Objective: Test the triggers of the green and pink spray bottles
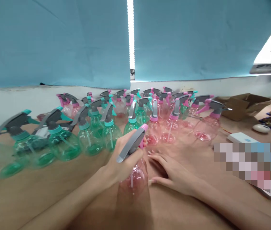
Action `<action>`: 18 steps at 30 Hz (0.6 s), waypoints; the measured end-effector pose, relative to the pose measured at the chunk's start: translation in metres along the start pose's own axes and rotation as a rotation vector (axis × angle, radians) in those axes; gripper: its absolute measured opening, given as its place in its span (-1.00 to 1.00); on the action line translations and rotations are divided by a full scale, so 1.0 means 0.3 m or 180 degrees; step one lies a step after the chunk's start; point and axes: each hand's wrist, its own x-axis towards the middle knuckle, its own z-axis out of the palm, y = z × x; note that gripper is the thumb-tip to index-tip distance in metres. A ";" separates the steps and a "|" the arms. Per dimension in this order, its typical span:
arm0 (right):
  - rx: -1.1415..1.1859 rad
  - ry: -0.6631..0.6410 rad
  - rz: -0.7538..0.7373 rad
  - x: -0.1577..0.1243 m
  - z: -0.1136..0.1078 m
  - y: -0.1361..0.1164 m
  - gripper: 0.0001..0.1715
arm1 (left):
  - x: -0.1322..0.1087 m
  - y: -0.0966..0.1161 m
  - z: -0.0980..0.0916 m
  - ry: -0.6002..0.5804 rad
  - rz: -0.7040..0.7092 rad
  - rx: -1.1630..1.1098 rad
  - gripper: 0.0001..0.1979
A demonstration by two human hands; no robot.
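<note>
My left hand (121,159) is wrapped round the neck of a pink spray bottle (135,179) with a grey trigger and pink nozzle, standing on the brown table (54,191) right in front of me. Just to the right of that bottle, my right hand (171,171) lies flat on the table with its fingers stretched out, holding nothing.
Behind my hands stand several green spray bottles (87,137) on the left and pink ones (173,127) on the right, in crowded rows. A torn cardboard box (243,105), a white box (242,138) and small items lie at the right. Blue curtains hang behind.
</note>
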 end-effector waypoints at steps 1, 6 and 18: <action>-0.0063 -0.0052 0.0002 0.001 -0.002 -0.003 -0.23 | 0.001 0.003 0.000 -0.0008 0.0018 -0.0013 -0.95; -0.0221 -0.0306 0.0077 0.003 -0.009 -0.007 -0.11 | 0.008 0.005 -0.002 -0.0019 0.0077 -0.0139 -0.87; -0.0174 -0.0483 0.0076 0.000 -0.030 0.006 -0.07 | 0.017 -0.007 0.035 -0.0046 -0.0138 -0.0166 -0.91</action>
